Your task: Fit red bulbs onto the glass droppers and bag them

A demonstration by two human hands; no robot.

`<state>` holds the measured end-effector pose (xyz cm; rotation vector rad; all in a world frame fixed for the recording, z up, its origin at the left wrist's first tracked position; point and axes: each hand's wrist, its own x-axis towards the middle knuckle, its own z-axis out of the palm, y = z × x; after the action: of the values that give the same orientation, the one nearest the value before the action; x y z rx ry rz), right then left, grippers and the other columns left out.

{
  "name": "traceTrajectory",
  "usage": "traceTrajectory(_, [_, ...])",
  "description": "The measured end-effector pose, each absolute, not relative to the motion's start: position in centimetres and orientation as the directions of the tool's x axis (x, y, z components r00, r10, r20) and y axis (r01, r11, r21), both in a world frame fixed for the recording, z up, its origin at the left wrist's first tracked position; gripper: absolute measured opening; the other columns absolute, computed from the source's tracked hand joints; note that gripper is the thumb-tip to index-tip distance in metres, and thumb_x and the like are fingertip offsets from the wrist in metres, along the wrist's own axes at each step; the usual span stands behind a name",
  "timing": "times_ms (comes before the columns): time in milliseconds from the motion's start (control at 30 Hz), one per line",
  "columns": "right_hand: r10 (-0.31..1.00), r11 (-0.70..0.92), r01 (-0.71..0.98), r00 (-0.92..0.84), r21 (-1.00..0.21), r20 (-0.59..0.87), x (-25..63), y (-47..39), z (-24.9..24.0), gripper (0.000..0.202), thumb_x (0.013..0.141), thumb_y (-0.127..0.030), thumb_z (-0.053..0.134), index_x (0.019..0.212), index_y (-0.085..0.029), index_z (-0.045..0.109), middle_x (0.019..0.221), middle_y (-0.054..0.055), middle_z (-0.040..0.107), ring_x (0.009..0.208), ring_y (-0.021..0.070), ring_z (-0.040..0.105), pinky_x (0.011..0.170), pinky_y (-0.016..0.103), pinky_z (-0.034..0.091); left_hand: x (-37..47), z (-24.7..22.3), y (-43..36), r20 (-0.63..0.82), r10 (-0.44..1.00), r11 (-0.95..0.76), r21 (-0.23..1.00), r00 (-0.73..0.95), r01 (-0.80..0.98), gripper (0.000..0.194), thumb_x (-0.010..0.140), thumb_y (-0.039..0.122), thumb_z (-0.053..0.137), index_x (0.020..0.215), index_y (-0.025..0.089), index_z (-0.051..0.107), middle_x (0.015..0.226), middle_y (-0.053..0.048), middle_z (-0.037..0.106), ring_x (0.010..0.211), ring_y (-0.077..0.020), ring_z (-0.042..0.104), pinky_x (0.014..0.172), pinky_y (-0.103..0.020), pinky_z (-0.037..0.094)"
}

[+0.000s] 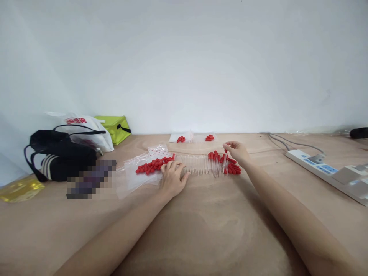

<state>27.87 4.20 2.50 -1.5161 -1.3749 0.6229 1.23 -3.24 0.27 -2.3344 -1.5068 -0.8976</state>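
My right hand [238, 151] pinches a small dropper [225, 160] by its red bulb end, its clear tube hanging down over the right red pile. Low on the table, my left hand [173, 179] rests with bent fingers slightly apart, at the edge of a heap of red rubber bulbs [149, 166]. Between the hands lies a row of thin clear tubes [197, 165], side by side. More red-ended pieces [234, 168] are gathered at the row's right end, below my right hand. Clear zip bags [133, 180] lie flat under and beside the left heap.
Farther back, by the wall, lie two small groups of red bulbs [181, 139] [209, 137] with clear plastic. On the left stand a black bag [69, 161], a white plastic bag [94, 132] and a green box bag [115, 126]. A white power strip [310, 163] with cables lies right.
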Motion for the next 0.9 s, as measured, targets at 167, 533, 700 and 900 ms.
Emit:
traceTrajectory(167, [0.947, -0.014, 0.602, 0.264, -0.798, 0.182, 26.1, 5.6, 0.8, 0.026, 0.069, -0.039, 0.056, 0.079, -0.016, 0.062, 0.074, 0.006, 0.064, 0.062, 0.0148, 0.058, 0.056, 0.025, 0.041, 1.7, -0.1, -1.9, 0.599, 0.764, -0.385, 0.124, 0.241, 0.914, 0.018, 0.074, 0.032, 0.057, 0.086, 0.020, 0.061, 0.099, -0.009, 0.056, 0.098, -0.0273, 0.044, 0.081, -0.047, 0.026])
traceTrajectory(533, [0.948, -0.152, 0.894, 0.252, -0.422, 0.194, 31.3, 3.8, 2.3, 0.022, 0.067, -0.036, 0.057, 0.075, -0.017, 0.064, 0.078, 0.007, 0.066, 0.072, 0.0192, 0.059, 0.057, 0.026, 0.038, 2.0, 0.3, -2.0, 0.535, 0.828, -0.255, 0.096, 0.166, 0.962, 0.025, 0.075, 0.038, 0.052, 0.088, 0.019, 0.061, 0.106, -0.012, 0.053, 0.101, -0.0286, 0.040, 0.084, -0.047, 0.026])
traceTrajectory(700, [0.972, -0.212, 0.845, 0.234, -0.491, -0.016, 31.9, 3.2, 1.2, 0.021, 0.065, -0.037, 0.059, 0.066, -0.017, 0.063, 0.069, 0.005, 0.065, 0.065, 0.0158, 0.059, 0.052, 0.022, 0.037, 2.3, 0.5, -1.7, 0.486, 0.871, -0.141, 0.106, 0.073, 0.984, 0.023, 0.074, 0.033, 0.050, 0.088, 0.019, 0.060, 0.110, -0.012, 0.050, 0.104, -0.0276, 0.038, 0.088, -0.046, 0.022])
traceTrajectory(900, [0.965, -0.209, 0.873, 0.256, -0.441, 0.050, 31.2, 3.1, 2.0, 0.020, 0.064, -0.035, 0.059, 0.055, -0.017, 0.059, 0.060, 0.007, 0.062, 0.060, 0.0179, 0.057, 0.050, 0.024, 0.034, 2.2, 0.4, -1.4, 0.500, 0.865, -0.116, 0.099, 0.051, 0.988, 0.023, 0.073, 0.035, 0.050, 0.084, 0.019, 0.060, 0.106, -0.012, 0.051, 0.101, -0.0279, 0.039, 0.086, -0.045, 0.024])
